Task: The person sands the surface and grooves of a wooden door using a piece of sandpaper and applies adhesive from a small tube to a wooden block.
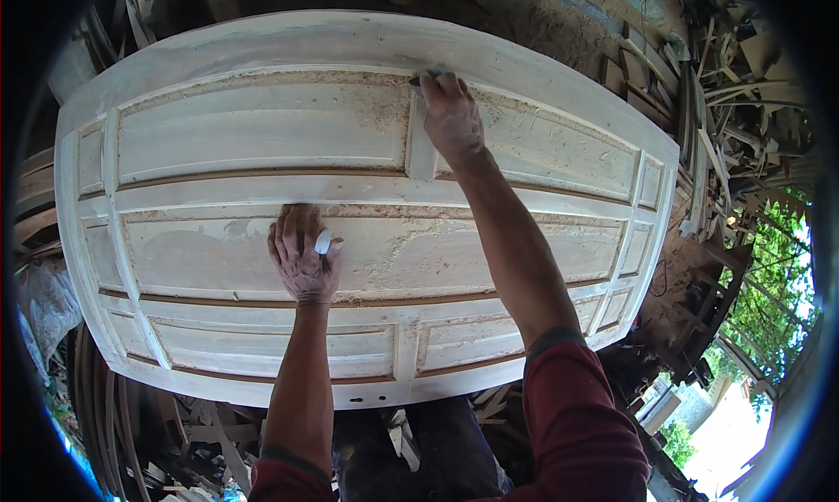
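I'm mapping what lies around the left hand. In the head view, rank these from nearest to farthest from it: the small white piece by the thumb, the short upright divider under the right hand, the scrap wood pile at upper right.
From the left hand:
1. Small white piece, at its thumb.
2. Upright divider, up and right.
3. Scrap wood pile, beyond the door's right end.

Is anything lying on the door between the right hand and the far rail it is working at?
Nothing visible does. The right hand already lies on the door at the far rail, gripping a small pad. Only sawdust covers the panels nearby. The left hand rests flat on a lower panel, well apart.
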The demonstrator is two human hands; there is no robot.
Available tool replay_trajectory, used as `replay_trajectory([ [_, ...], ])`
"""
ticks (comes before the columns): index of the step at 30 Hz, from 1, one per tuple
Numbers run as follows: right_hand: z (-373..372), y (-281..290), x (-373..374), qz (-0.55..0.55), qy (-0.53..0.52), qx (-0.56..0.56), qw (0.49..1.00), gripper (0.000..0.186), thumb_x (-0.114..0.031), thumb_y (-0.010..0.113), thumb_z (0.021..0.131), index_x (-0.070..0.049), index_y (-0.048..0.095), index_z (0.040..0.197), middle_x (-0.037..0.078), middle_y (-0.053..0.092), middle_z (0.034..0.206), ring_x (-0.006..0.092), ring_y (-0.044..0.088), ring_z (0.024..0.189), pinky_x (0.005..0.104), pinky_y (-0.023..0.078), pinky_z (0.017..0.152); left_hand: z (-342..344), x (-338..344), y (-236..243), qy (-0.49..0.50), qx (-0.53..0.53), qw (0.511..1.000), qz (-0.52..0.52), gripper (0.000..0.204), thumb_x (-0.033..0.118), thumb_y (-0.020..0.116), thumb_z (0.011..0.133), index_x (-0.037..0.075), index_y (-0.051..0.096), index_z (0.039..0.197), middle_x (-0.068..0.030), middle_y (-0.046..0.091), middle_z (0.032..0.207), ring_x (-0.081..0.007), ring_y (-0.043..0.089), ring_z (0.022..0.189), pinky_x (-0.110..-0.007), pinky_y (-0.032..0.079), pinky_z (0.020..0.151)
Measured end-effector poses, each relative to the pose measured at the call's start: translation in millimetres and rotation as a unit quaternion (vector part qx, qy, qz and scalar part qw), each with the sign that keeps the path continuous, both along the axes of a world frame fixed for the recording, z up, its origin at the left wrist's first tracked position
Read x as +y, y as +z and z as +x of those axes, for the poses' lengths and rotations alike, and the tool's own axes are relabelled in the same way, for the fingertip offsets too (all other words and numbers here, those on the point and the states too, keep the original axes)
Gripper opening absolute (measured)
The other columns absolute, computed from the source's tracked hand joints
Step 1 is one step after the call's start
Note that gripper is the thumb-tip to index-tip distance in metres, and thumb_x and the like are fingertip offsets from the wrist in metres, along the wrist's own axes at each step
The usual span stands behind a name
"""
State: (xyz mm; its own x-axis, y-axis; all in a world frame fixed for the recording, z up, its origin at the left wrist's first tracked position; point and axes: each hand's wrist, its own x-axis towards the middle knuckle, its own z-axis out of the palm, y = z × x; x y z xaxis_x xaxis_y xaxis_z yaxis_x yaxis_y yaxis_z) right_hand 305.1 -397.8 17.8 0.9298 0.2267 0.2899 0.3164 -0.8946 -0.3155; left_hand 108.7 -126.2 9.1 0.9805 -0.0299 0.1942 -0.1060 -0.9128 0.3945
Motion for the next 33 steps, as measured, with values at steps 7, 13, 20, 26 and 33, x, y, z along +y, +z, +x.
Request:
replay_trajectory([
  [7, -59, 34, -46, -0.077, -0.112, 0.038, 0.99, 0.038, -0.003, 0.068, 0.083, -0.003, 0.067, 0.121, 0.017, 0.063, 0.113, 0.0343, 0.065, 0.098, 0.0476, 0.054, 0.082, -6, 8, 2, 0.001, 0.024, 1.0, 0.003, 0.067, 0.07, 0.036, 0.103, 0.02, 0.059, 0.141, -0.0111, 0.051, 0.147, -0.0339, 0.047, 0.141, -0.057, 0.034, 0.116],
  [13, -152, 68, 54, 0.11, 0.081, 0.157, 0.978, 0.058, -0.019, 0.079, 0.085, -0.005, 0.061, 0.138, 0.014, 0.06, 0.119, 0.0293, 0.058, 0.112, 0.0461, 0.051, 0.095, -10, 12, 3, 0.007, 0.036, 0.999, 0.008, 0.071, 0.072, 0.033, 0.102, 0.022, 0.056, 0.147, -0.0114, 0.051, 0.148, -0.0333, 0.046, 0.142, -0.057, 0.033, 0.117],
  [20, -160, 32, 112, 0.37, 0.165, 0.237, 0.883, 0.051, -0.004, 0.084, 0.075, -0.011, 0.066, 0.122, 0.01, 0.067, 0.111, 0.0327, 0.065, 0.112, 0.0434, 0.055, 0.099, -11, 4, -4, 0.014, 0.034, 0.999, -0.007, 0.069, 0.07, 0.04, 0.102, 0.023, 0.054, 0.15, -0.0118, 0.05, 0.148, -0.0332, 0.044, 0.144, -0.056, 0.033, 0.117],
  [26, -146, 23, 126, 0.392, 0.182, 0.282, 0.857, 0.04, -0.002, 0.081, 0.077, -0.009, 0.07, 0.114, 0.01, 0.068, 0.108, 0.0304, 0.067, 0.105, 0.0413, 0.057, 0.091, -4, 16, 4, 0.005, 0.041, 0.998, 0.05, 0.064, 0.061, 0.054, 0.098, 0.025, 0.054, 0.151, -0.012, 0.047, 0.15, -0.0336, 0.043, 0.145, -0.057, 0.032, 0.118],
  [33, -149, 47, 111, 0.343, 0.157, 0.161, 0.912, 0.039, -0.008, 0.085, 0.078, -0.003, 0.066, 0.112, 0.015, 0.069, 0.117, 0.0367, 0.066, 0.115, 0.0463, 0.056, 0.098, -12, 10, 7, -0.008, 0.041, 0.998, 0.048, 0.084, 0.071, 0.064, 0.085, 0.018, 0.053, 0.149, -0.0158, 0.046, 0.149, -0.0386, 0.041, 0.144, -0.063, 0.03, 0.119],
])
